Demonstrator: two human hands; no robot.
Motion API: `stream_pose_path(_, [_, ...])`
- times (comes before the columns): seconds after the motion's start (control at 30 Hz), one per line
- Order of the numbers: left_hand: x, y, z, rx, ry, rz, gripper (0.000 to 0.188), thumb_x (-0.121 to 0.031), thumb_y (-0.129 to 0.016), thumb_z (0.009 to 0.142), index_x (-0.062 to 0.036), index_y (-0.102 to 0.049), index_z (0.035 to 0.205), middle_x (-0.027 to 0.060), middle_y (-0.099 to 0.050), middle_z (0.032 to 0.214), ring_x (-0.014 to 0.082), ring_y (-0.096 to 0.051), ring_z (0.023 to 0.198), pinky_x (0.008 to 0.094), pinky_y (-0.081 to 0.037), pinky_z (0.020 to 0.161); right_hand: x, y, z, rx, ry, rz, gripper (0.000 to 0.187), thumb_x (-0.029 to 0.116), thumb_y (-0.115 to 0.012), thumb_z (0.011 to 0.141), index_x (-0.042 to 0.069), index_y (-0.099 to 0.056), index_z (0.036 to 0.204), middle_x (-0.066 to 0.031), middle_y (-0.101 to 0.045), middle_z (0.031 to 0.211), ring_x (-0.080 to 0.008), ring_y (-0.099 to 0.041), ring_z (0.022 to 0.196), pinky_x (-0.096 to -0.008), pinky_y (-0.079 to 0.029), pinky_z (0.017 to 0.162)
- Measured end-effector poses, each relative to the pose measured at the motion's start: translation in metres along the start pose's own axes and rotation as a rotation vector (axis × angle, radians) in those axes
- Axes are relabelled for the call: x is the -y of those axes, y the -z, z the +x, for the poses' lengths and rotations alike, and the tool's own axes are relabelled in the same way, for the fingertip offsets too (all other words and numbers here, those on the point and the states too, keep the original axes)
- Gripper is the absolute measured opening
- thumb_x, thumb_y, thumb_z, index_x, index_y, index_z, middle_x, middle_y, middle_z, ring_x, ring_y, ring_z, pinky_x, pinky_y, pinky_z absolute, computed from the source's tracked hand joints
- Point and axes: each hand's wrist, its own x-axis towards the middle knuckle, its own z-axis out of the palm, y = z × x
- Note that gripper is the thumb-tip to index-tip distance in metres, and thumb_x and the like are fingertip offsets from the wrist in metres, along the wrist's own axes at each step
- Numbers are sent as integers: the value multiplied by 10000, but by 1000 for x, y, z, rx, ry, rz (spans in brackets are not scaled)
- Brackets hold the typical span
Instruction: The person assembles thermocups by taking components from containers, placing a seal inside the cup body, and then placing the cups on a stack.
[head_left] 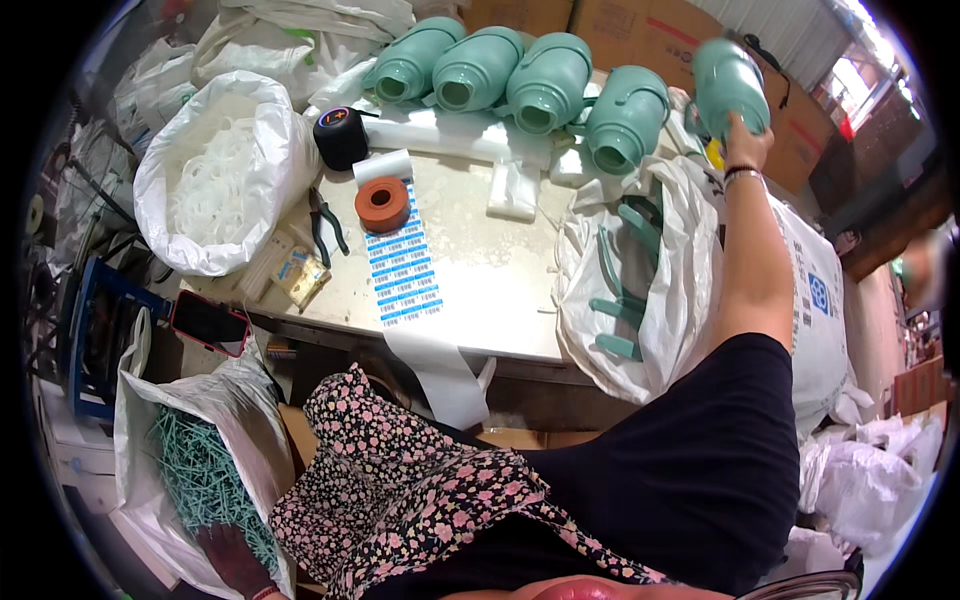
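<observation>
At the upper right my right hand [748, 150] is closed around the lower part of a green plastic thermos casing [728, 85], which looks slightly blurred. My left hand [228, 558], dark in shadow, reaches into a white sack [140, 430] at the lower left. It touches thin teal plastic rods [212, 475] there, and its fingertips are hard to make out. Several similar casings stand or lean along the table's far side, among them a casing [626, 118] nearest my right arm, their open necks facing me. Curved green handles [622, 275] lie in a white bag [690, 260] below.
On the table [490, 270] are a roll of orange tape [382, 204], a sticker sheet [404, 270], pliers [326, 228], a black speaker [341, 138] and a white pad [513, 190]. A bag of clear rings [218, 175] stands left, above a phone [210, 322]. Cardboard boxes [640, 40] stand behind.
</observation>
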Motion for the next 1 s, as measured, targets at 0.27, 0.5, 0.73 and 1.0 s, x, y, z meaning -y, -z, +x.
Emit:
stream_pose_path(0.27, [32,74,4,38,-99,184,332,-117,-440,968,7,-489,1272,212,-458,1319,328,-461,1195,394,-326,1086,8,-17,-45,277,-389,52,844,353,-780,677,65,-364,1353,-169,-478,1303,-305,-528,1137,-465,-520,810])
stream_pose_path(0.5, [-2,8,28,-50,29,81,465,-230,-423,983,-93,-355,1422,157,-458,1291,248,-467,1155,393,-344,1052,-71,-45,20,479,-410,-28,779,361,-772,688,19,-431,1299,-139,-535,1209,-277,-576,1056,-441,-543,778])
stream_pose_path(0.73, [-23,-25,13,-70,268,-139,494,-296,-454,976,-102,-368,1421,144,-475,1251,234,-468,1152,366,-368,1011,-64,-38,18,665,-5,-761,849,653,-574,772,-32,-544,1273,-192,-529,1324,-303,-512,1220,-393,-403,999])
stream_pose_path(1.0, [17,44,15,-32,106,157,542,-6,-498,925,-12,-305,1431,149,-469,1286,203,-488,1111,294,-420,930,-62,-43,-12,444,97,-889,852,645,-500,837,-60,-471,1315,-230,-527,1314,-322,-505,1237,-387,-377,1027])
